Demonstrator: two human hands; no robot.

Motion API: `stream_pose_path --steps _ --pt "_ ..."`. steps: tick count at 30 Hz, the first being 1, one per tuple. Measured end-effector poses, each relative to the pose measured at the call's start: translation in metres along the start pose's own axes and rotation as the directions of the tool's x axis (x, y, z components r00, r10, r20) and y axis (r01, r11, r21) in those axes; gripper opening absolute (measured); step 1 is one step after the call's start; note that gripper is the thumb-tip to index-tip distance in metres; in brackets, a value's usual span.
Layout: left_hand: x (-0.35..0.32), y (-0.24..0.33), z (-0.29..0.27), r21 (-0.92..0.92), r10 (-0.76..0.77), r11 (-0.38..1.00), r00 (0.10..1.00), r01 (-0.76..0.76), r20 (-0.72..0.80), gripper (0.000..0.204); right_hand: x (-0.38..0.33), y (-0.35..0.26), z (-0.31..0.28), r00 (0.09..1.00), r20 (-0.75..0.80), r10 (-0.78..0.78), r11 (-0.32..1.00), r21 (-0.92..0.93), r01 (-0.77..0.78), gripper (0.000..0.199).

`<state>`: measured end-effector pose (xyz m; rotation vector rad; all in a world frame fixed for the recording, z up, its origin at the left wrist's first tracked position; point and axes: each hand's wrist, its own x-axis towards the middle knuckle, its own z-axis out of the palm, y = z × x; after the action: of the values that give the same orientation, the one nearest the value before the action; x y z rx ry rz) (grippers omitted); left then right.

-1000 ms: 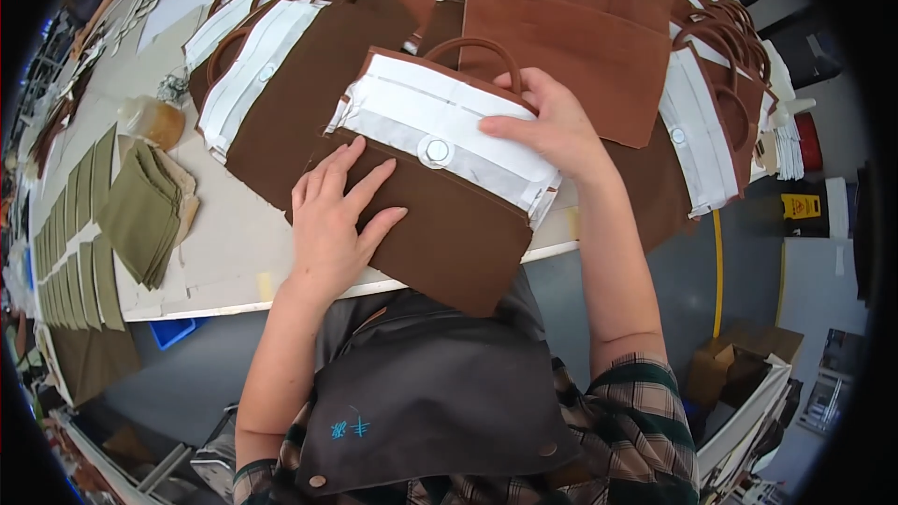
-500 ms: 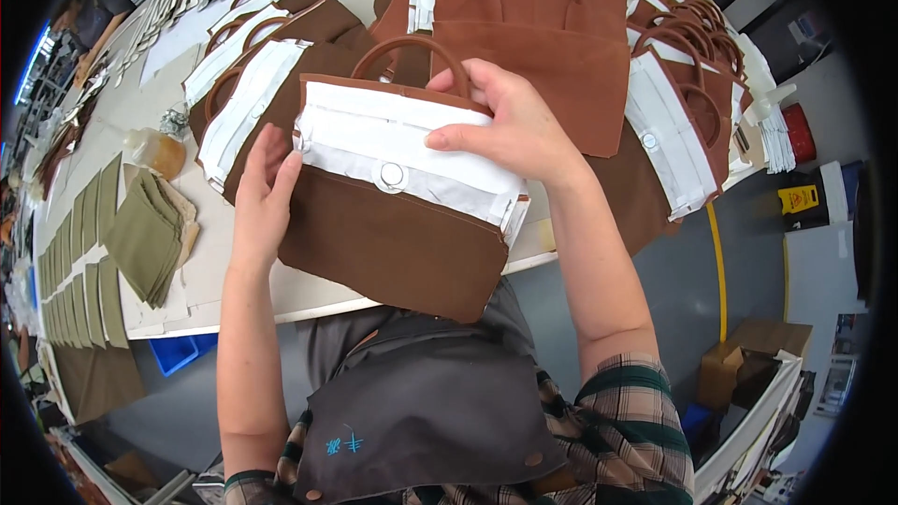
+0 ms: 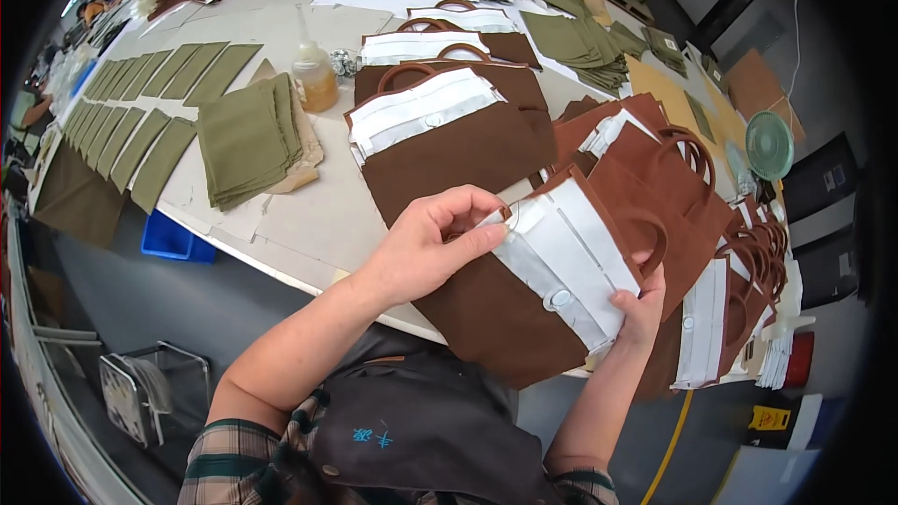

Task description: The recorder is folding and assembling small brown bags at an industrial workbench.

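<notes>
A brown handbag panel (image 3: 505, 313) hangs tilted over the table's front edge. A white lining strip with a round snap (image 3: 558, 299) runs along its top, and a looped brown handle (image 3: 652, 236) stands out at the upper right. My left hand (image 3: 440, 241) pinches the strip's left corner between thumb and fingers. With the thumb on the white strip and fingers behind, my right hand (image 3: 644, 304) grips the panel below the handle. Just beyond lies a stack of similar panels (image 3: 458, 145). Reddish-brown panels with handles (image 3: 659, 164) lie close to the right.
Green fabric pieces (image 3: 248, 145) are stacked on the left of the table (image 3: 234, 234), beside rows of green strips (image 3: 154, 159). A bottle of amber liquid (image 3: 315, 79) stands behind the stack. At the right are a green fan (image 3: 769, 145) and more handled panels (image 3: 711, 318).
The view has swung left. The panel has turned so its handle end points up and right. My left hand, previously spread at the panel's left edge, now pinches the corner; my right hand still holds on.
</notes>
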<state>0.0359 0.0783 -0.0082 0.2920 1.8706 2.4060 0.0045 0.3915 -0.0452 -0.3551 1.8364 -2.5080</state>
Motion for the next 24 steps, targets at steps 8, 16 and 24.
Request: stream_pose_path --steps 8,16,24 --pt "-0.005 0.003 0.003 0.047 0.063 0.997 0.997 -0.061 -0.039 0.015 -0.001 0.003 -0.003 1.000 0.011 -0.004 0.999 0.033 0.004 0.063" --pt "-0.008 0.007 0.004 0.105 0.111 0.989 0.991 -0.103 -0.069 0.014 0.001 0.005 0.004 0.999 0.024 0.040 0.998 0.057 -0.042 0.061" --pt "-0.017 -0.025 -0.008 0.058 -0.167 0.984 0.983 0.171 -0.070 0.017 0.007 0.005 0.021 0.982 -0.090 0.168 0.675 -0.715 -0.182 0.047"
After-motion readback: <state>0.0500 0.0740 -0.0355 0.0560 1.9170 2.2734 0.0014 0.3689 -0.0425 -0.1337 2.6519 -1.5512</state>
